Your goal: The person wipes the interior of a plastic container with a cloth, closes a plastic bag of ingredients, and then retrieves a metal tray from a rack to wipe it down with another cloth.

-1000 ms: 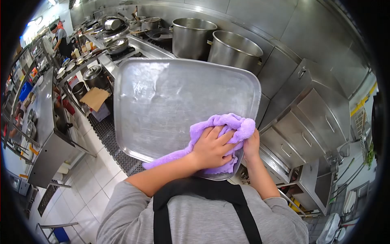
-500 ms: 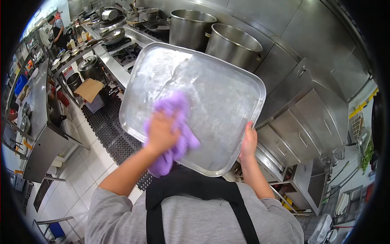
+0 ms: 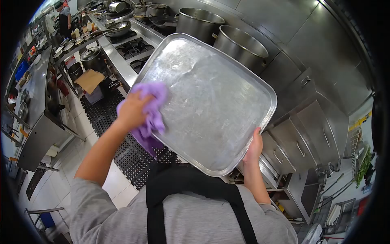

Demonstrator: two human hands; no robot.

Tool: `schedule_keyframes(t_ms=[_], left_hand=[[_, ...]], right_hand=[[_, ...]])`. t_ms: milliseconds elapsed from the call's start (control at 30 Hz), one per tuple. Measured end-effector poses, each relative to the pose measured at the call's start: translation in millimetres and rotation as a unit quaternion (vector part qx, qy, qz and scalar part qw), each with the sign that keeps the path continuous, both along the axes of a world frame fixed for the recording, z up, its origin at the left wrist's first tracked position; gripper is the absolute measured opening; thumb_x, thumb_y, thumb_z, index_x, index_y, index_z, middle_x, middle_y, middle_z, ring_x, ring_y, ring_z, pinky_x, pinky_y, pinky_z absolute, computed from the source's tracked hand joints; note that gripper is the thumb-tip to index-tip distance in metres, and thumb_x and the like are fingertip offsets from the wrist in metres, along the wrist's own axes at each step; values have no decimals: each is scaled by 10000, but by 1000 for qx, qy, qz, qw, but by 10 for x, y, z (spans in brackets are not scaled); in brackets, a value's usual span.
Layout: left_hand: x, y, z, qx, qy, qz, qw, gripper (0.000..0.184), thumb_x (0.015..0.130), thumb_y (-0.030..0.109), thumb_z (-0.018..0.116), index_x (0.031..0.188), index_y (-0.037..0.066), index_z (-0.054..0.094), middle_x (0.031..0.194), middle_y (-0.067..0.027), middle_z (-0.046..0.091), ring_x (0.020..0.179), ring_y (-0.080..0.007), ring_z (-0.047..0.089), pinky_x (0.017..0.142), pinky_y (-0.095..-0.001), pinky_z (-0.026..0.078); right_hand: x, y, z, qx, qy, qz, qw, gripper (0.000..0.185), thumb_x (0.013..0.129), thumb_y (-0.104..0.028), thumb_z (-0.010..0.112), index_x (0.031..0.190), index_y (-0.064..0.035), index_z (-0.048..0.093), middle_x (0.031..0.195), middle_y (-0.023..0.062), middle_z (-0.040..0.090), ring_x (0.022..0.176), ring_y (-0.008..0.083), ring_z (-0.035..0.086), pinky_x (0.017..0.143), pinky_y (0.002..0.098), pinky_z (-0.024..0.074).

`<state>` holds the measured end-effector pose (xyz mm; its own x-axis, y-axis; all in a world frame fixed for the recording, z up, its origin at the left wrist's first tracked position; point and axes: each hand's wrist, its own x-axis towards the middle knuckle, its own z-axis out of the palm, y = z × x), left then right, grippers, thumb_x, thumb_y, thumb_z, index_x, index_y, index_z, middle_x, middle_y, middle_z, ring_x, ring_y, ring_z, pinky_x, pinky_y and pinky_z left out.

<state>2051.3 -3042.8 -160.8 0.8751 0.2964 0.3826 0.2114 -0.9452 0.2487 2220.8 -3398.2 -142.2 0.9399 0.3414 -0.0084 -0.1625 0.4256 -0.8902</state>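
Note:
A large rectangular metal tray (image 3: pixel 211 101) is held up in front of me, tilted, its raised rim running all round. My left hand (image 3: pixel 136 110) grips a purple cloth (image 3: pixel 153 105) and presses it on the tray's left edge; part of the cloth hangs below the rim. My right hand (image 3: pixel 254 147) holds the tray by its lower right edge, with the thumb over the rim and the other fingers hidden behind it.
Two tall steel pots (image 3: pixel 199 21) stand behind the tray, beside a stove with burners (image 3: pixel 132 48). A lidded pot (image 3: pixel 92 59) and cardboard (image 3: pixel 89 81) are at the left. Steel drawers (image 3: pixel 298 142) line the right. A person (image 3: pixel 64 20) stands far back left.
My left hand has moved the cloth from the tray's lower right to its left edge. The tray has turned clockwise and shifted right; my right hand now shows clear of the cloth, at the rim.

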Motion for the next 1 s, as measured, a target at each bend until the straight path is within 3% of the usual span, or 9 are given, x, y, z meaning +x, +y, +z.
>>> schedule_keyframes(t_ms=[167, 367, 467, 600, 700, 767, 800, 867, 1000], left_hand=[[224, -437, -115, -213, 79, 155, 961, 410, 832, 165, 488, 1227, 85, 412, 1098, -292, 509, 949, -442, 547, 801, -487, 473], [204, -1882, -96, -207, -23, -319, 925, 550, 739, 126, 593, 1271, 124, 452, 1180, -301, 474, 1033, -425, 530, 866, -475, 453], [386, -1509, -276, -123, -108, -334, 928, 529, 707, 109, 614, 1225, 162, 519, 1194, -237, 488, 1089, -393, 505, 862, -467, 459], [449, -626, 85, -102, -106, 49, 988, 518, 731, 158, 615, 1237, 154, 504, 1142, -227, 501, 1040, -392, 505, 854, -455, 459], [739, -100, 225, 41, -245, 114, 962, 525, 765, 183, 604, 1263, 93, 469, 1139, -252, 495, 1002, -389, 525, 791, -462, 477], [983, -82, 300, -181, -297, 73, 935, 515, 806, 222, 576, 1263, 21, 451, 1140, -262, 500, 965, -392, 537, 814, -469, 457], [1067, -333, 389, -264, -149, 38, 952, 492, 829, 221, 542, 1265, 13, 449, 1149, -262, 501, 986, -394, 534, 848, -465, 441], [1096, -1142, 541, -235, 7, -77, 969, 384, 862, 169, 459, 1203, -2, 504, 1177, -259, 510, 1072, -394, 512, 947, -427, 396], [1200, -1941, 132, -1, -268, -287, 920, 397, 778, 113, 528, 1162, 14, 547, 1154, -226, 541, 1029, -341, 561, 914, -452, 430]], right_hand=[[21, 67, -18, 4, -25, -8, 1000, 520, 968, -365, 392, 1266, 61, 371, 1213, 183, 501, 1070, 274, 535, 897, 393, 445], [84, 345, -204, -45, -77, -63, 994, 509, 963, -371, 409, 1244, 53, 399, 1190, 162, 516, 1053, 254, 538, 910, 371, 429], [16, 438, -119, -17, -66, -78, 995, 490, 957, -367, 431, 1227, 41, 409, 1166, 149, 519, 1051, 243, 531, 915, 374, 424], [45, 397, 142, 32, -52, -71, 996, 511, 962, -370, 413, 1254, 48, 391, 1229, 160, 492, 1078, 269, 524, 916, 392, 428], [157, 219, 169, 37, -68, -31, 996, 517, 965, -371, 396, 1274, 43, 368, 1249, 168, 478, 1103, 282, 514, 939, 399, 422], [177, 208, 193, 52, -74, -5, 996, 516, 971, -368, 377, 1277, 47, 365, 1248, 171, 480, 1103, 281, 513, 936, 397, 424], [176, 232, 197, 49, -79, -8, 996, 509, 977, -359, 358, 1278, 50, 367, 1242, 172, 484, 1095, 277, 519, 929, 394, 427], [126, 362, 200, 40, -84, -22, 995, 506, 973, -362, 373, 1262, 54, 380, 1228, 173, 491, 1079, 271, 527, 909, 392, 437], [282, 235, -208, -47, -76, 15, 996, 485, 973, -354, 383, 1253, 42, 396, 1216, 163, 499, 1065, 255, 534, 893, 382, 442]])
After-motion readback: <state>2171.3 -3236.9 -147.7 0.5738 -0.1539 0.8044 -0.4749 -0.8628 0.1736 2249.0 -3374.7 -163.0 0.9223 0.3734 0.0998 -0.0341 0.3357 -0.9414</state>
